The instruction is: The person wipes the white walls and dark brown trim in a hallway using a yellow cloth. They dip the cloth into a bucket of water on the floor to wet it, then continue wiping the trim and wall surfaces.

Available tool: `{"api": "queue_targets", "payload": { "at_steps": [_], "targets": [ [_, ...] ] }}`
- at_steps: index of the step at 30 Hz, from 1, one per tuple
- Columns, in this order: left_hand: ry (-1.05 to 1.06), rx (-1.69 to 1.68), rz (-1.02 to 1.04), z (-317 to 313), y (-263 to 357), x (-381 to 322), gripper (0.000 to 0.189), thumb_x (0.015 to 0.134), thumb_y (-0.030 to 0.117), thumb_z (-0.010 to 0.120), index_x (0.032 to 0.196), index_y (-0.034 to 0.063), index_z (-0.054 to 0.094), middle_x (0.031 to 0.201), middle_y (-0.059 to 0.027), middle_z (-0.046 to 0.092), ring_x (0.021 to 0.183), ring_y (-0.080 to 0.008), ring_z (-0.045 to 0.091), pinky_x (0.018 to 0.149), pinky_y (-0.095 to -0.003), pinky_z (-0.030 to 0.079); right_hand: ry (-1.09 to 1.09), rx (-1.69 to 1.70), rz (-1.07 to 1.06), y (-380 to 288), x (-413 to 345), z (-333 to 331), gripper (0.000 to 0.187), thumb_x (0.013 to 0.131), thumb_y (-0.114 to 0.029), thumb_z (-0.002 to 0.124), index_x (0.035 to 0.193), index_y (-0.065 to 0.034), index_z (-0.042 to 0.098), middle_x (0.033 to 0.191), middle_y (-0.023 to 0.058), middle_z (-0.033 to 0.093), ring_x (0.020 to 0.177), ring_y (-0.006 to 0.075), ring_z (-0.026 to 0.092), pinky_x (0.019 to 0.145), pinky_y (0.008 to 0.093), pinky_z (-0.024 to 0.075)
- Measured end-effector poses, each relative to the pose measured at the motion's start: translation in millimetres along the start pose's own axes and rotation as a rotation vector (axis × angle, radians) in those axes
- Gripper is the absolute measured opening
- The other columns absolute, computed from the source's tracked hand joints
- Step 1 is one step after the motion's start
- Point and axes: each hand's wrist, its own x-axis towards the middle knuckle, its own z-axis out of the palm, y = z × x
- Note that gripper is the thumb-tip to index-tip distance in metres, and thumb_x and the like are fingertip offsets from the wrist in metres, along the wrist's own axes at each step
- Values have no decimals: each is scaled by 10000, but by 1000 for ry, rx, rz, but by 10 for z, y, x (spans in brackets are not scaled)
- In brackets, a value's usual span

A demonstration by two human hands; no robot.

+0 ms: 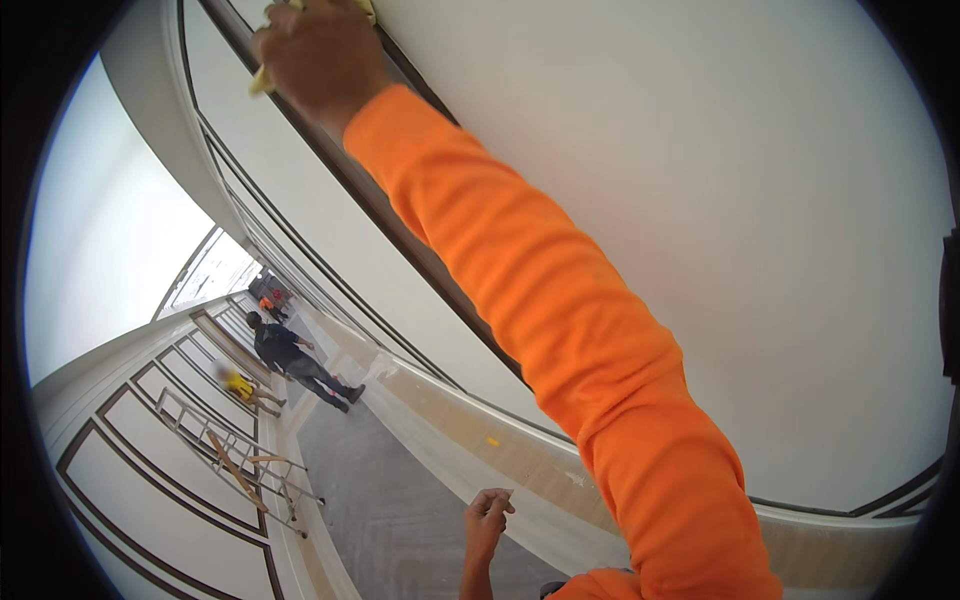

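Observation:
My right hand [319, 56], at the end of a long orange sleeve, reaches up to the dark trim moulding [427, 262] on the white wall panel. It grips a yellow cloth [261, 81], which shows at both sides of the hand and lies against or very near the trim. The fingertips are partly cut off by the top of the picture. Low in the middle, my left hand [489, 514] is raised over the floor with its fingers curled. A small pale piece [510, 493] shows pinched at its fingertips; what it is cannot be told.
An aluminium stepladder [225, 450] with wooden boards stands by the opposite panelled wall [187, 457]. A person in dark clothes [289, 352] and one in a yellow vest [241, 386] stand along the corridor, with others farther off. Grey covering [390, 487] lies on the floor.

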Motion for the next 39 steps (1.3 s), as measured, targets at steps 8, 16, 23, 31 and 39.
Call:
{"api": "queue_targets", "payload": {
  "at_steps": [8,16,23,31,39],
  "targets": [
    [31,-3,-58,-100,-160,63,177,986,196,656,1008,22,682,768,-20,651,501,-2,389,443,-191,283,-221,-117,72,15,-898,-482,131,835,-125,658,770,-43,738,1036,123,732,1291,349,563,1139,445,419],
    [-34,92,-73,-31,-152,264,170,999,203,647,1029,37,670,753,-6,642,504,1,380,439,-195,273,-424,11,227,-321,-2209,-1860,116,882,-136,676,926,-75,765,1201,36,707,1419,277,473,1178,435,391],
    [-59,225,-78,16,-229,342,152,1006,195,635,998,46,662,756,-8,622,492,2,368,429,-199,249,-694,33,289,-576,-3422,-3031,115,902,-119,680,965,-74,765,1317,3,670,1406,191,481,1182,392,396],
    [-94,251,-83,157,-189,377,152,1007,204,630,995,55,660,761,-7,619,493,-8,370,440,-195,251,-941,76,446,-857,-4197,-4279,108,846,-71,712,942,-28,735,1359,45,635,1387,286,484,1115,393,479],
    [-419,-475,-321,694,-176,454,181,947,277,672,946,102,627,1355,-117,552,1216,-202,531,962,-359,477,-1189,425,1694,-1877,-3887,-5344,518,763,70,662,1250,-59,540,1316,165,504,1177,423,566,957,430,521]
  ]
}}
